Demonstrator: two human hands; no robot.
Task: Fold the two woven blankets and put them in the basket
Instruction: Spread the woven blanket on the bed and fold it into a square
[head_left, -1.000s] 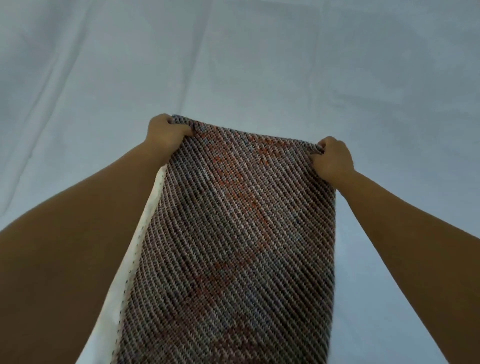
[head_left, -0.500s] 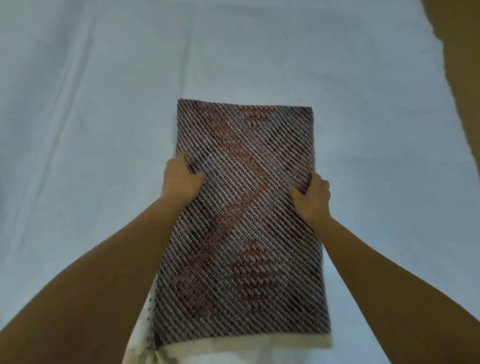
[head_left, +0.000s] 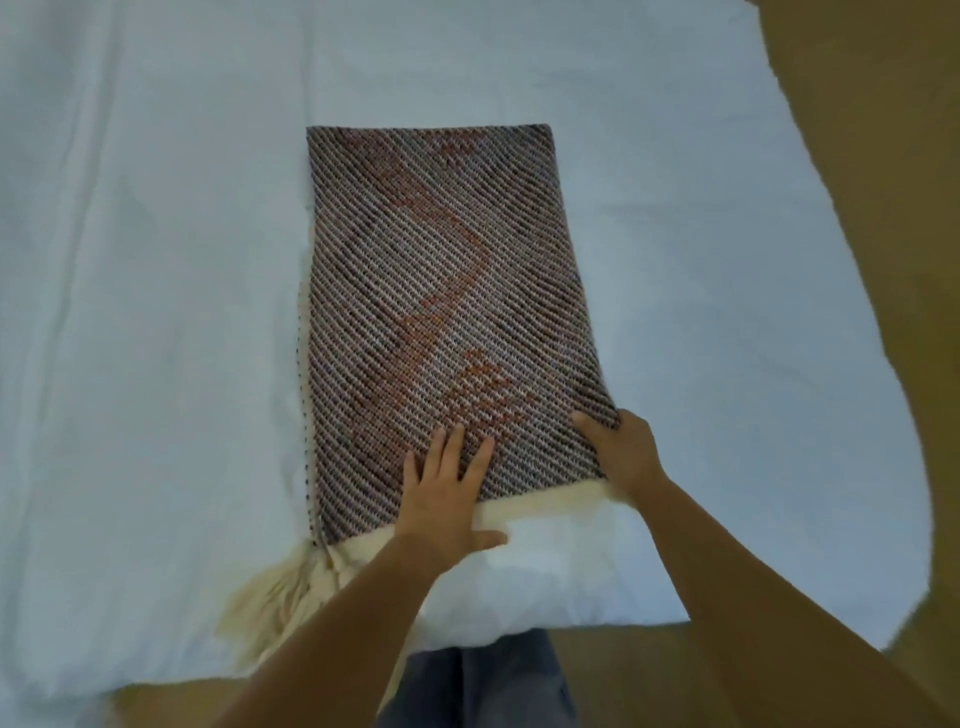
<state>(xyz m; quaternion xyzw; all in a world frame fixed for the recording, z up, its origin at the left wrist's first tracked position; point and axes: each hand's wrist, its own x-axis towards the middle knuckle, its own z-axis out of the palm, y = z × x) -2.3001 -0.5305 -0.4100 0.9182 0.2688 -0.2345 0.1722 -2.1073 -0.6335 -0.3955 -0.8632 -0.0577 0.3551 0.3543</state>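
A woven blanket (head_left: 441, 291) with dark diagonal stripes and an orange pattern lies flat on the white bed as a long folded rectangle. Its cream fringe (head_left: 275, 597) trails off the near left corner. My left hand (head_left: 447, 493) lies flat on the blanket's near edge, fingers spread. At the near right corner my right hand (head_left: 623, 452) has its thumb on top of the cloth and its fingers at the edge. I see only this one blanket, and no basket.
The white bed sheet (head_left: 156, 312) fills most of the view, its near edge just below the blanket. Brown floor (head_left: 883, 208) shows to the right and along the bottom. My legs in dark trousers (head_left: 478, 680) stand at the bed's edge.
A second ago both hands held the blanket's far edge up. They laid it down flat, then slid back along it to the near edge. The view has tilted down.
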